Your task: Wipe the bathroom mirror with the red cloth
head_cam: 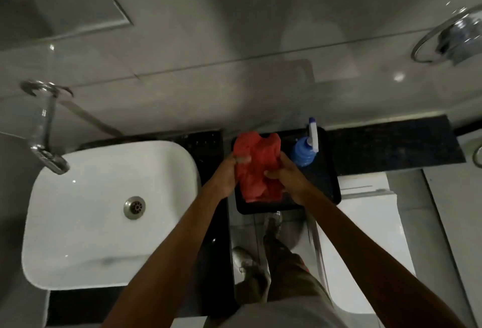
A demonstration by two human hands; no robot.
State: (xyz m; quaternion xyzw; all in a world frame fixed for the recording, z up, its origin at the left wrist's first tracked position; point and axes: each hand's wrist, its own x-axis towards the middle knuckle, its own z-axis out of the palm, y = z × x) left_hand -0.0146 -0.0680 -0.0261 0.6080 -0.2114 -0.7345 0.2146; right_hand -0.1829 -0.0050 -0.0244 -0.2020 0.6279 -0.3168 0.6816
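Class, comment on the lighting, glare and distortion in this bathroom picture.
Head view: dim overall, wide-angle bending of the wall tile lines; small glare spots on the white sink and chrome tap; red cloth slightly blurred in both hands.

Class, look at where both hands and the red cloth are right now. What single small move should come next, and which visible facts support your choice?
Probably lift the red cloth clear of the black tray. The left hand and right hand both grip it, bunched, over the tray beside the blue spray bottle. The mirror at upper left is untouched, so the cloth has to come up first.
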